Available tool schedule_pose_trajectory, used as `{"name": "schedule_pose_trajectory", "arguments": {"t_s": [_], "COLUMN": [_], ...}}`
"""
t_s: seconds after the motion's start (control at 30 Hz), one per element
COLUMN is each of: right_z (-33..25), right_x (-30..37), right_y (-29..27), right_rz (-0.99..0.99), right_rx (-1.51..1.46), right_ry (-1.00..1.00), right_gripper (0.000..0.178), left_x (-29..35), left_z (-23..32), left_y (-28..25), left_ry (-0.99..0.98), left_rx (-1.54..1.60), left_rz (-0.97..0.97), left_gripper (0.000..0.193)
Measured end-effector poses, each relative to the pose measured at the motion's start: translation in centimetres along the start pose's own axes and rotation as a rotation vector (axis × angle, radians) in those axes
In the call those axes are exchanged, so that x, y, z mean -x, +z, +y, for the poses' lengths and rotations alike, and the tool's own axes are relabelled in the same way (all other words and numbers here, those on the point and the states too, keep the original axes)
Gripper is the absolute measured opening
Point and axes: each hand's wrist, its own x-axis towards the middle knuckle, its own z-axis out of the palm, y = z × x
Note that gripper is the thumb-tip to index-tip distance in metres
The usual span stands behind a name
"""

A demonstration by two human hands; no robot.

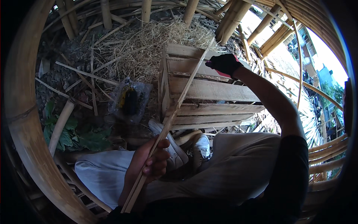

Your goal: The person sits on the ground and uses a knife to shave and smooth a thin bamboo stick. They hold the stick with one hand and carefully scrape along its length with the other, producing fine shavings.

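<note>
My bare left hand (153, 162) is wrapped round a long, thin bamboo strip (191, 76), low down over my lap. The strip slants up and away to the right, crossing in front of a slatted wooden crate (216, 89). Its lower part looks split into two lengths. My right hand (225, 65), in a black glove with some red on it, is stretched out above the crate's far side. Its fingers are closed beside the strip's upper part. Whatever they grip is too hidden to name.
Left of the crate lies a clear plastic bag (140, 99) with dark and yellow things inside. Dry straw (149, 48) and loose bamboo slivers (87, 76) cover the ground behind. A thick bamboo pole (28, 130) curves along the left. My shoes (201, 145) are below the crate.
</note>
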Motion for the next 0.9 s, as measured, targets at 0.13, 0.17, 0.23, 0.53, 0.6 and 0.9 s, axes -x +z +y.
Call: {"name": "schedule_pose_trajectory", "arguments": {"t_s": [0.13, 0.17, 0.23, 0.53, 0.6, 0.9], "right_z": [-5.0, -5.8, -5.5, -8.7, -13.0, -9.5], "right_x": [1.2, 1.7, 2.5, 0.8, 4.1, 3.0], "right_y": [-0.2, -0.4, -0.5, -3.3, -2.9, -2.9], "right_rz": [0.023, 0.043, 0.226, -0.309, -0.109, -0.093], "right_rx": [-0.039, 0.002, -0.001, -0.297, -0.377, -0.086], "right_ry": [-0.095, -0.225, -0.419, -0.046, -0.2, -0.241], "right_gripper": [0.037, 0.032, 0.026, 0.052, 0.043, 0.039], "left_x": [0.5, 0.4, 0.1, 0.4, 0.0, 0.0], "left_z": [0.1, 0.0, -0.1, -0.1, 0.2, 0.1], "left_y": [-0.4, -0.2, -0.2, -0.6, -0.4, -0.5], "left_ry": [0.019, 0.021, 0.015, 0.021, -0.012, -0.016], "left_rx": [0.044, 0.037, 0.018, 0.042, 0.094, 0.066], "left_rz": [-0.027, -0.012, 0.014, -0.033, -0.051, -0.063], "left_gripper": [0.037, 0.037, 0.037, 0.037, 0.036, 0.033]}}
